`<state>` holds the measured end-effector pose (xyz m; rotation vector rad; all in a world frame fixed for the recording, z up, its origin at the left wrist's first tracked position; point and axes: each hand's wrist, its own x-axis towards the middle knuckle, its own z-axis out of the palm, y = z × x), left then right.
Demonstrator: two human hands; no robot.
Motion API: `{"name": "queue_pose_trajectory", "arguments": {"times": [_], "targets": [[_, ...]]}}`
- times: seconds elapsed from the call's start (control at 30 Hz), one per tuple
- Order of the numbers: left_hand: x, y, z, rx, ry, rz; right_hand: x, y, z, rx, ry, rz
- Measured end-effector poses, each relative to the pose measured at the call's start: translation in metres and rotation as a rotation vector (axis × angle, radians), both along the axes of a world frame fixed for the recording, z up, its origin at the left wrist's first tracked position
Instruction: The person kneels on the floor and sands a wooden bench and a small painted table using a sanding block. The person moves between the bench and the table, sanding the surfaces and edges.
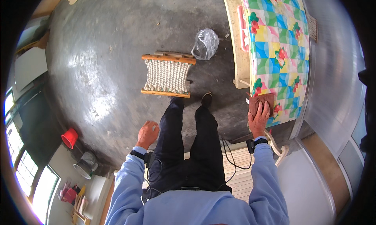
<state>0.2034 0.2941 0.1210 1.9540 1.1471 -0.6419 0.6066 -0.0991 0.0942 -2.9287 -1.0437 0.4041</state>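
Note:
My right hand (259, 119) lies on a folded brown cloth (268, 99) at the near corner of a table with a bright strawberry-patterned cover (289, 66). The fingers rest on the cloth's top; no grip on it shows. My left hand (147, 134) is held in the air left of my thigh, fingers bent, with nothing visible in it; its palm side is hidden. In front of my feet on the floor stands a low folding stool (168, 75) with wooden bars and a woven white cord seat.
A clear plastic bag (206, 44) lies on the concrete floor beyond the stool. A pink tray (243, 28) sits below the table's edge. Black cables (235, 164) hang by my right leg, above a slatted wooden seat (238, 178). A red bucket (70, 138) stands at the left.

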Motion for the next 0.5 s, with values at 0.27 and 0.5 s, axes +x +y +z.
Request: {"name": "queue_pose_trajectory", "arguments": {"times": [0.27, 0.5], "targets": [[0.031, 0.082, -0.006, 0.02, -0.014, -0.176, -0.007, 0.01, -0.003, -0.035, -0.024, -0.092], [0.097, 0.096, 0.002, 0.036, 0.003, -0.236, -0.01, 0.019, -0.013, 0.022, -0.065, -0.181]]}}
